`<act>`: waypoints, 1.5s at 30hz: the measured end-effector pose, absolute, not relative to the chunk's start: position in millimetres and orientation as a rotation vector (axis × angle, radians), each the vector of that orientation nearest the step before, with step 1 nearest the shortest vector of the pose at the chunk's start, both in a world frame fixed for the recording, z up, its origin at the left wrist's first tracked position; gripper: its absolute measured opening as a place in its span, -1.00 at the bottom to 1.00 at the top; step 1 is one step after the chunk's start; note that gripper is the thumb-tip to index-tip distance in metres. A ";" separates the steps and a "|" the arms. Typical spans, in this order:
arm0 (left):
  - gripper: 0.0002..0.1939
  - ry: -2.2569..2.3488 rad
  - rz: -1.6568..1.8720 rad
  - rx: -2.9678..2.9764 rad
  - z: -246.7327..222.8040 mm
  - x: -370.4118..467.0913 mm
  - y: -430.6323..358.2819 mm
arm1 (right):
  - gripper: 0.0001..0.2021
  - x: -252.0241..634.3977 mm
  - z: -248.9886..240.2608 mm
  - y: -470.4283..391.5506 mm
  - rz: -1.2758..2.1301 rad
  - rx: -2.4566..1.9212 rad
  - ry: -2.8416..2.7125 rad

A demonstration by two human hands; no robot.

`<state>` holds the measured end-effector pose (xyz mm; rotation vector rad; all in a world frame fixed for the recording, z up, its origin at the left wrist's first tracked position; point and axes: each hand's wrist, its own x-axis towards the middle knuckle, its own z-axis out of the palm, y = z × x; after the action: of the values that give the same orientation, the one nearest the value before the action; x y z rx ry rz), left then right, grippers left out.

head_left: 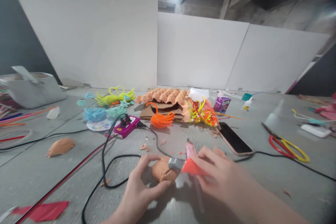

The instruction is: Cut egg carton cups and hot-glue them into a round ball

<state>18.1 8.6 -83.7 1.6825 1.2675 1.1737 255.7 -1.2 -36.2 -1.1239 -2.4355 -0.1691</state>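
My left hand (pixel 140 185) is closed around a rounded, tan-orange egg-carton piece (pixel 160 172), thumb at its near edge and fingers at the far side. A split shows in the piece. My right hand (pixel 216 171) grips a utility knife (pixel 194 168) with an orange-red handle. Its grey metal end (pixel 176 163) touches the right side of the piece; the exact cutting edge is blurred. Just beyond the knife lies a pink hot glue gun (pixel 190 148), partly hidden by my right hand, and a clear stick trails below it.
A purple power strip (pixel 126 126) with black cables lies left of centre. Egg cartons (pixel 168 95) stand behind an orange pipe-cleaner bundle (pixel 161 119). To the right are a phone (pixel 235 138) and scissors (pixel 287 145). Another carton piece (pixel 61 147) lies left.
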 end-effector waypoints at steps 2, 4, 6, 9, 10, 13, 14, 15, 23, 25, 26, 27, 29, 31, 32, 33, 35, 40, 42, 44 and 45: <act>-0.67 1.286 1.180 1.670 -83.6 19.2 8.5 | -0.68 255.9 -30.3 -2.0 -0.039 -1.133 -2.411; -0.67 1.293 1.196 1.661 -82.2 20.7 7.7 | -0.70 256.1 -23.5 -3.1 0.038 -1.170 -2.372; -0.67 1.300 1.206 1.656 -80.2 21.9 6.7 | -0.68 255.6 -18.6 -4.2 0.047 -1.201 -2.357; -0.68 1.299 1.206 1.661 -77.4 22.4 6.2 | -0.69 253.0 -17.5 -4.8 0.065 -1.161 -2.380; -0.68 1.292 1.203 1.667 -76.9 22.3 6.4 | -0.69 251.9 -18.6 -4.7 0.063 -1.139 -2.386; -0.67 1.273 1.198 1.677 -76.9 21.6 6.7 | -0.65 250.3 -24.5 -3.9 -0.007 -1.097 -2.410; -0.67 1.275 1.196 1.674 -77.2 21.5 6.6 | -0.63 250.6 -27.0 -3.6 -0.041 -1.097 -2.422; -0.67 1.279 1.194 1.668 -77.4 21.6 6.5 | -0.62 251.4 -29.8 -3.2 -0.068 -1.107 -2.433; -0.70 1.192 1.163 1.427 -73.4 26.6 5.6 | -0.64 256.5 -44.8 0.6 -0.118 -1.151 -2.519; -0.69 1.228 1.144 1.403 -71.0 26.8 6.1 | -0.70 253.2 -41.3 -1.1 -0.065 -1.162 -2.525; -0.69 1.247 1.140 1.395 -70.1 26.4 6.6 | -0.71 251.1 -38.1 -2.5 -0.041 -1.169 -2.508; -0.68 1.257 1.142 1.388 -69.4 25.9 7.3 | -0.72 249.4 -34.2 -3.9 -0.025 -1.167 -2.468; -0.68 1.242 1.168 1.347 -69.1 24.5 9.6 | -0.72 248.5 -24.9 -5.3 -0.035 -1.160 -2.314; -0.70 1.203 1.191 1.265 -70.2 23.2 12.9 | -0.71 253.8 -16.2 -2.1 -0.110 -1.190 -2.125; -0.71 1.168 1.195 1.212 -71.1 22.8 14.7 | -0.71 259.3 -13.2 1.7 -0.145 -1.249 -2.059; -0.71 1.123 1.192 1.159 -72.2 22.6 16.4 | -0.71 266.7 -11.5 7.1 -0.177 -1.361 -2.031; -0.69 1.017 1.178 1.052 -74.8 22.6 18.8 | -0.72 285.3 -13.2 21.3 -0.176 -1.701 -2.074; -0.69 0.775 1.161 0.739 -79.7 21.7 19.6 | -0.83 328.7 -39.6 54.2 -0.135 -2.206 -2.105; -0.69 0.711 1.135 0.666 -79.9 20.5 19.4 | -0.86 336.3 -49.6 59.7 -0.086 -2.292 -2.091; -0.67 0.640 1.115 0.609 -79.1 19.8 19.8 | -0.91 338.0 -55.4 61.6 -0.026 -2.366 -2.084; -0.67 0.607 1.113 0.575 -78.4 19.9 20.1 | -0.89 337.4 -56.9 61.9 0.002 -2.398 -2.085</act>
<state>19.9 20.1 -78.4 0.5746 0.6066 1.1130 337.4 61.9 -56.9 -2.3976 -2.0849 0.0016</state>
